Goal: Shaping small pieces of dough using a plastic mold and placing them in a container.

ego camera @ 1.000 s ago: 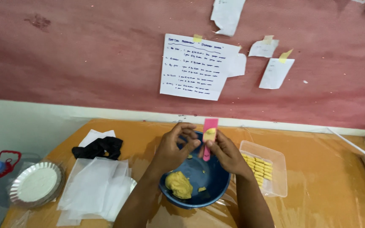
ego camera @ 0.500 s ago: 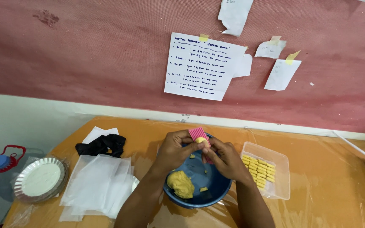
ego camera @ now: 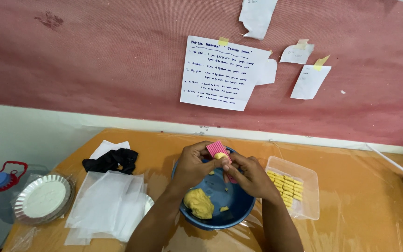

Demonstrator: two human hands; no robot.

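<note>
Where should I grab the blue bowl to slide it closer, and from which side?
Grip the blue bowl by its near rim, probably from the right front. The rim there is bare, while the left hand and right hand work a pink ridged mould over the far edge, and the dough lump sits low on the left.

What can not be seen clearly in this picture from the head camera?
- Small dough piece on the pink ridged board: mostly hidden by the left hand and right hand.
- Board's lower part: covered by the fingers.
- Blue bowl: near rim hidden by the forearms.
- Paper sheet on the wall: writing too small.
</note>
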